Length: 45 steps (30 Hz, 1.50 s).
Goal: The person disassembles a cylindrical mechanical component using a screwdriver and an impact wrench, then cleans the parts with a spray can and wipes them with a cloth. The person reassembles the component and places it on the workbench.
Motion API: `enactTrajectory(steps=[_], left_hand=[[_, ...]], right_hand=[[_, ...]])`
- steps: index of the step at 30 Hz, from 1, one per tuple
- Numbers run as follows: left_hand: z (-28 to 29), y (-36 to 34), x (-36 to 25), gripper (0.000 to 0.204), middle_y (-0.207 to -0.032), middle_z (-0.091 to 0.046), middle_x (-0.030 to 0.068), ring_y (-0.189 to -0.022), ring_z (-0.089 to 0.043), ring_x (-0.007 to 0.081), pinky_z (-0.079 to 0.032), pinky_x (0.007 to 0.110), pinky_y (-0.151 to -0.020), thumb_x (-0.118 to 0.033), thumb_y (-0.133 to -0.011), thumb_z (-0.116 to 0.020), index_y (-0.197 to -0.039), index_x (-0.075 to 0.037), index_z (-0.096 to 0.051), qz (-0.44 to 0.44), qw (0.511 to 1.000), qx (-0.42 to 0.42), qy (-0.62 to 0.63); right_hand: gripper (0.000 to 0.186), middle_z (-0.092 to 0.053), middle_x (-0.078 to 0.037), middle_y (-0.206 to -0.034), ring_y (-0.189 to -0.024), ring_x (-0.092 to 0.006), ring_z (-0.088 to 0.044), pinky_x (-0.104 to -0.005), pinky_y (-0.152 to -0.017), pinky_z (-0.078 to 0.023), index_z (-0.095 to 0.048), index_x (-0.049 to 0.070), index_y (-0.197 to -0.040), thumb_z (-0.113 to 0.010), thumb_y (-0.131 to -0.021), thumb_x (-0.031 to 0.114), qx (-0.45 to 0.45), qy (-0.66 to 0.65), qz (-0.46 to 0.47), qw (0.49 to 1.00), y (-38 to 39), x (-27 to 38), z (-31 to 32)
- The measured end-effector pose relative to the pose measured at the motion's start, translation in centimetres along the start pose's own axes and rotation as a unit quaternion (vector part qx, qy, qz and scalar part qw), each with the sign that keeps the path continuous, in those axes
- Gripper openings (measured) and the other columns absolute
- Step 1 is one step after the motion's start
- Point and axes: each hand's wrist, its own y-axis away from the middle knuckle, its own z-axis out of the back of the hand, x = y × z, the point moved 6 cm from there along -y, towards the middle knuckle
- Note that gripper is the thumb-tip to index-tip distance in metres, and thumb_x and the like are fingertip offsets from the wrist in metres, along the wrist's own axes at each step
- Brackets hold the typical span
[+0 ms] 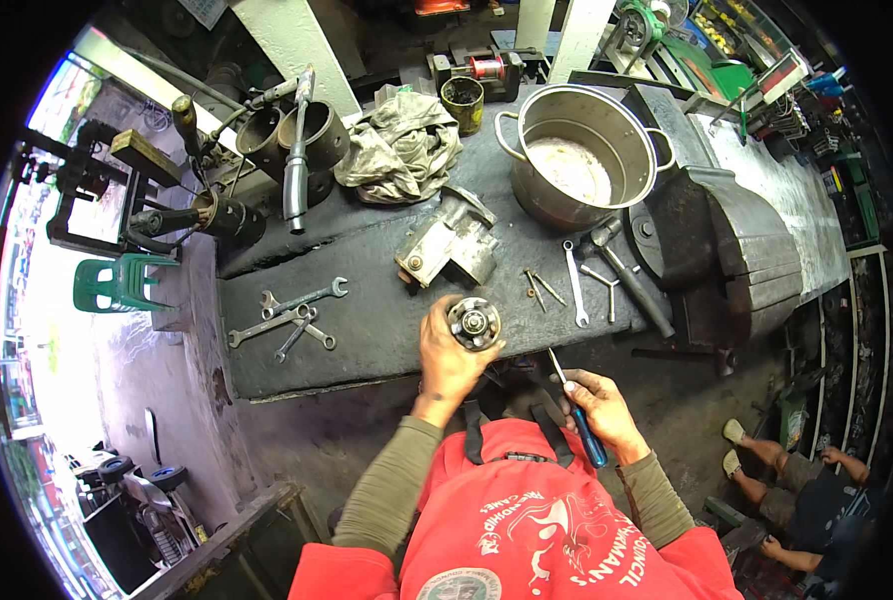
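My left hand (449,368) is closed around a round metal part (475,322) with a hub in its middle, at the bench's front edge. Just right of it, my right hand (609,410) grips a screwdriver (589,436) by its blue handle, the thin shaft pointing up toward the bench edge. Beyond the left hand lies a cast metal housing (449,248). A few long bolts (545,287) rest to the right of the housing, beside a combination wrench (575,285), a three-armed wrench (607,285) and a hammer (635,280).
Several wrenches (289,318) lie on the bench's left part. Farther back are a crumpled cloth (399,150), a tin can (463,105) and a large two-handled pot (552,200). A dark curved metal cover (737,250) stands at right. Another person (797,490) is at lower right.
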Motion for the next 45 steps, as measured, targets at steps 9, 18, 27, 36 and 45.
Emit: enactTrajectory(steps=[9,18,27,36,45], left_hand=[[0.1,-1.8,0.5,0.107,-0.140,-0.062,0.0152,-0.129,-0.061,0.0333,-0.048,0.042,-0.116,-0.003,-0.059,-0.095,-0.155,-0.012,-0.047,-0.065,0.978,0.153,0.130],[-2.9,0.9,-2.3,0.091,-0.136,-0.064,0.0107,-0.124,-0.056,0.0358,-0.047,0.049,-0.106,-0.026,-0.062,-0.101,-0.138,-0.010,-0.055,-0.056,0.996,-0.062,-0.017],[-0.6,-1.9,-0.3,0.091,-0.139,-0.070,0.0095,-0.132,-0.065,0.0244,-0.051,0.039,-0.113,-0.022,-0.063,-0.103,-0.143,-0.009,-0.060,-0.004,0.962,0.223,0.161],[-0.2,-0.6,-1.1,0.094,-0.137,-0.072,0.0104,-0.128,-0.067,0.0232,-0.053,0.039,-0.110,-0.028,-0.062,-0.104,-0.143,-0.007,-0.062,0.012,0.983,0.151,0.101],[-0.3,-0.4,0.5,0.082,-0.144,-0.068,0.0136,-0.136,-0.063,0.0281,-0.049,0.040,-0.114,-0.030,-0.076,-0.097,-0.146,-0.008,-0.060,0.018,0.966,0.190,0.175]], right_hand=[[0.036,-0.062,0.000,-0.085,-0.069,-0.0081,-0.059,-0.0247,-0.059,-0.052,-0.062,0.000,-0.144,-0.057,-0.112,0.017,0.007,0.066,0.036,0.997,-0.3,1.6,-1.0],[0.037,-0.072,0.000,-0.086,-0.068,-0.0059,-0.059,-0.0266,-0.063,-0.052,-0.069,0.007,-0.141,-0.066,-0.106,0.017,-0.016,0.155,0.068,0.985,-0.4,3.0,-3.2],[0.036,-0.079,-0.020,-0.113,-0.099,-0.0283,-0.079,-0.0378,-0.087,-0.058,-0.073,0.005,-0.133,-0.068,-0.101,0.021,-0.053,0.328,0.182,0.925,-1.2,5.5,-4.2],[0.034,-0.078,-0.022,-0.111,-0.100,-0.0305,-0.079,-0.0393,-0.088,-0.058,-0.075,0.006,-0.130,-0.068,-0.100,0.022,-0.054,0.345,0.222,0.910,-1.3,6.1,-4.3],[0.030,-0.077,-0.022,-0.106,-0.096,-0.0382,-0.075,-0.0433,-0.084,-0.058,-0.077,0.007,-0.125,-0.068,-0.099,0.018,-0.015,0.408,0.256,0.876,-2.3,7.0,-4.1]])
